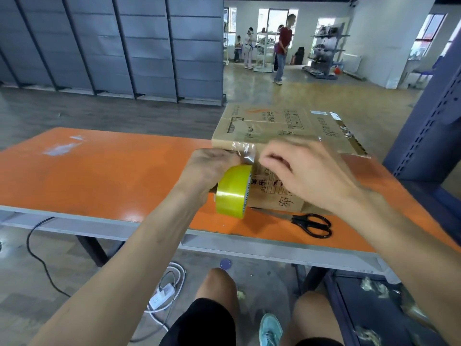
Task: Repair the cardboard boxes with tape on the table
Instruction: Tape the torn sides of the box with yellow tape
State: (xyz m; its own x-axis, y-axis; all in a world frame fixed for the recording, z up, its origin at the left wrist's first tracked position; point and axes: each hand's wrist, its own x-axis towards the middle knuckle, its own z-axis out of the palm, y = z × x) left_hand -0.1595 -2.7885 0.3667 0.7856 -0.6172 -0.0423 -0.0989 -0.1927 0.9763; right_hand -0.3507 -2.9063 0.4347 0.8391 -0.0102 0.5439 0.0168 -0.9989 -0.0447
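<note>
The cardboard box (282, 126) lies on the orange counter (112, 171), toward its far right, with its near face turned to the person. The left hand (207, 171) is clamped on the yellow tape roll (233, 192), held against that near face. A clear strip (245, 152) runs from the roll up to the box's near top edge, so its long axis points near to far. The right hand (306, 171) is just right of the strip, knuckles up and fingers curled toward it. Blur hides whether it pinches or only presses. Black scissors (313, 224) lie near the right wrist, likely needed for the cut.
</note>
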